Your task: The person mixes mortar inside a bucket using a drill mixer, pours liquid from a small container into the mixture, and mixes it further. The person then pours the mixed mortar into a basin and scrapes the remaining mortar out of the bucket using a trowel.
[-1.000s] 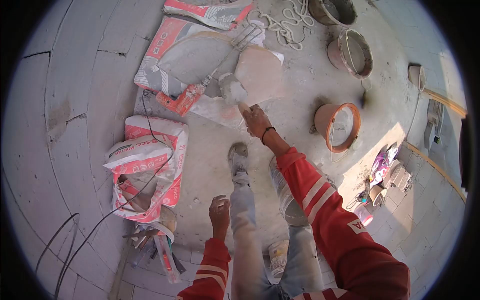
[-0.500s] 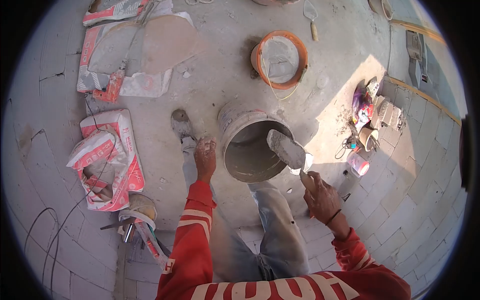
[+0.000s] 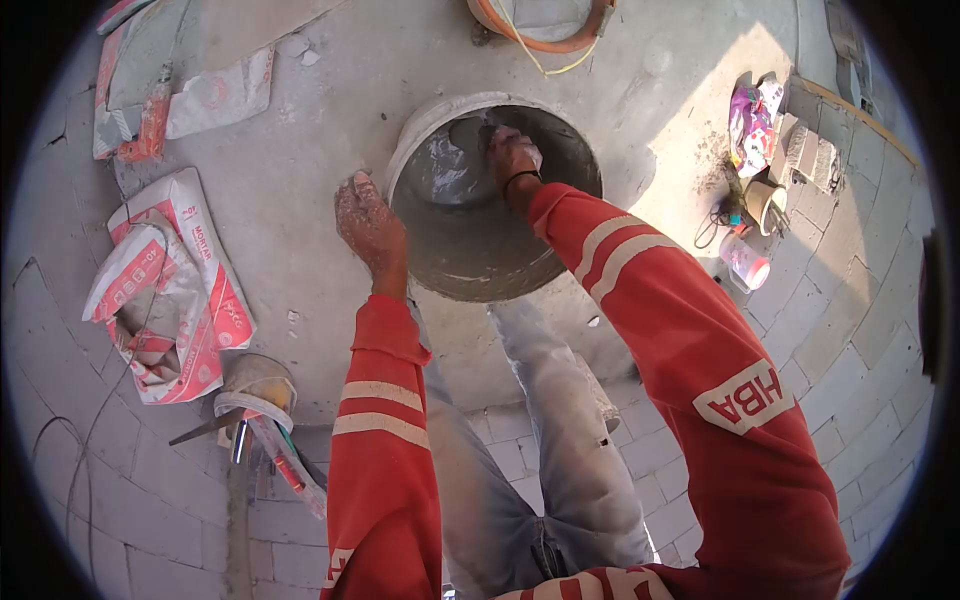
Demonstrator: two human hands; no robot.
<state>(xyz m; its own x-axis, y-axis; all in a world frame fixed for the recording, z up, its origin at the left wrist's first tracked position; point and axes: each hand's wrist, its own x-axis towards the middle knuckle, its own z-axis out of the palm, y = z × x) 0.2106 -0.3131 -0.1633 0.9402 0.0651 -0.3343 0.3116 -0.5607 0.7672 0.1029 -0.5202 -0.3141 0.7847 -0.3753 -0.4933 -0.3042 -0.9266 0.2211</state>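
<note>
My right hand is inside the mortar bucket, closed around the handle of a trowel. The trowel's dark blade shows only in part, against the far inner wall, and its handle is mostly hidden by my fingers. Wet grey mortar shines on the bucket's inside. Just left of the bucket's rim is my left hand, its dusty fingers curled in with nothing visible in them. Whether it touches the rim I cannot tell.
An orange bucket stands beyond, cut by the frame. Mortar bags and a red power mixer lie left, above a small bucket of tools. At right are a clear container, block pieces and a purple packet.
My right hand has carried the mortar-coated trowel from right of the bucket down into it. My left hand has shifted left, and the view has moved so the bucket appears higher.
</note>
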